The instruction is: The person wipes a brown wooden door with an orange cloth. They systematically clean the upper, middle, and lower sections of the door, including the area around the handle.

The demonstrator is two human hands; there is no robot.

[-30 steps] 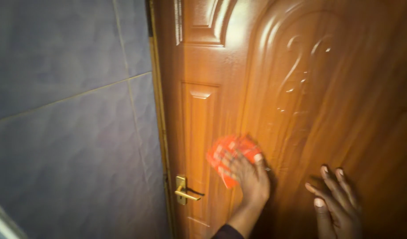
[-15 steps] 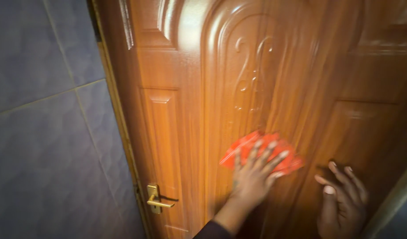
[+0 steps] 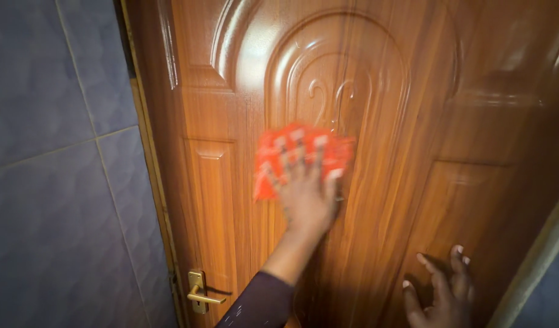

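The wooden door (image 3: 376, 182) offers broad bare panel above, right of and below the left hand (image 3: 303, 194), which presses a red cloth (image 3: 300, 152) flat against it. Low down, the right hand (image 3: 440, 294) rests spread on the panel. The brass handle (image 3: 200, 297) juts out near the tiled wall (image 3: 54, 182), narrowing that side.

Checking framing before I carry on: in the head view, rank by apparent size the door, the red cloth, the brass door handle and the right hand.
1. Door, fills most of the view.
2. Red cloth, pressed flat under the left hand.
3. Right hand: partly cut off by the frame edge, so its place relative to the cloth is unsure.
4. Brass door handle, smallest.
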